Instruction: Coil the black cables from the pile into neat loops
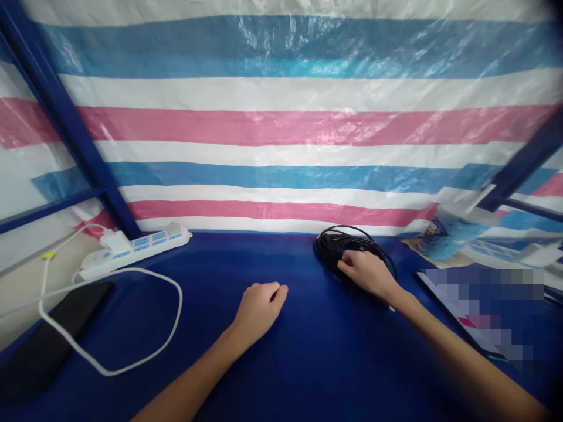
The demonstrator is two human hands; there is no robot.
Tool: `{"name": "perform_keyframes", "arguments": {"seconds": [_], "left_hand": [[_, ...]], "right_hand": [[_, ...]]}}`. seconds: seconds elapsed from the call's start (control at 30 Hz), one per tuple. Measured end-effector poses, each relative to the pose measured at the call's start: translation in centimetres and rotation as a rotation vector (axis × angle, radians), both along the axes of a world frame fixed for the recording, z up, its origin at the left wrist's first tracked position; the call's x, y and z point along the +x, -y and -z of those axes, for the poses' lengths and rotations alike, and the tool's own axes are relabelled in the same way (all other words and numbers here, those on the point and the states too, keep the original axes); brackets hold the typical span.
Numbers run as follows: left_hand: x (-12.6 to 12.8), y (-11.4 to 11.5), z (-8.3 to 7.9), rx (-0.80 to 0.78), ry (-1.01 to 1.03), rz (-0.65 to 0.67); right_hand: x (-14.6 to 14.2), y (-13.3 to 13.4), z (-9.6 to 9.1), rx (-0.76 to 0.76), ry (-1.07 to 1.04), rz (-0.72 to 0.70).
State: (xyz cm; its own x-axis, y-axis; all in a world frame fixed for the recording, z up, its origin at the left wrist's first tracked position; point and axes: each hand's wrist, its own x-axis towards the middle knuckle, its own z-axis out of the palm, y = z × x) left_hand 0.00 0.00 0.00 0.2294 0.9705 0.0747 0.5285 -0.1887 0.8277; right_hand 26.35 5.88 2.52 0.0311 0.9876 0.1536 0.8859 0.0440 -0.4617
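Observation:
A coil of thin black cable [338,241] lies on the blue table [316,351] near the back wall. My right hand [367,272] rests on top of the coil, fingers curled down onto its loops. My left hand [259,308] lies on the bare table a little left of the coil. Its fingers are curled into a loose fist with nothing in them.
A white power strip [141,246] with a plugged white adapter sits at the back left; its white cord [173,316] loops across the table. A black flat slab [57,334] lies at the left edge. A blue cup [448,231] and papers sit at the right. A striped tarp forms the back wall.

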Motion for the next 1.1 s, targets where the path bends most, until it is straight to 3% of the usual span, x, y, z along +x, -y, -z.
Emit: {"name": "perform_keyframes", "arguments": {"seconds": [0.1,0.17,0.23,0.33,0.4,0.47,0.57,0.63,0.7,0.8,0.83,0.9,1.0,1.1], "left_hand": [[0.0,-0.3,-0.5,0.011,0.056,0.015],[0.4,-1.0,-2.1,0.028,0.12,0.041],[1.4,-1.9,-4.9,0.061,0.208,0.09],[3.7,-3.2,-10.4,0.104,0.336,0.227],[5.1,-3.7,-13.9,0.094,0.517,0.357],[5.8,-3.7,-16.4,0.123,0.661,0.368],[5.6,-3.5,-18.5,0.232,0.84,0.316],[4.8,-3.5,-19.1,0.227,1.02,0.233],[3.6,-3.8,-19.4,0.137,1.246,0.147],[1.6,-4.5,-19.7,0.042,1.633,0.101],[1.1,-4.7,-19.7,0.074,1.756,0.118],[0.4,-4.9,-19.7,0.195,1.894,0.191],[0.4,-4.8,-19.3,0.383,1.801,0.345],[1.4,-4.6,-18.6,0.598,1.651,0.359]], "right_hand": [[-0.2,0.8,-2.1,0.11,-0.303,0.046],[-0.9,1.4,-4.5,0.186,-0.533,0.003],[-2.5,2.0,-7.4,0.264,-0.72,-0.076],[-6.0,2.4,-11.1,0.408,-0.878,-0.207],[-8.5,2.6,-12.7,0.579,-0.916,-0.269],[-10.8,2.9,-13.6,0.805,-0.91,-0.298],[-13.3,3.4,-14.2,1.096,-0.775,-0.343],[-14.3,3.6,-14.4,1.171,-0.677,-0.369],[-14.6,3.6,-14.7,1.056,-0.687,-0.495],[-13.6,3.2,-15.2,0.617,-0.89,-0.92],[-13.1,3.0,-15.3,0.473,-0.94,-1.03],[-12.4,2.3,-15.1,0.299,-0.945,-1.114],[-12.8,0.8,-13.9,0.214,-0.969,-1.109],[-15.1,-0.8,-11.6,0.175,-1.202,-1.165]]}}
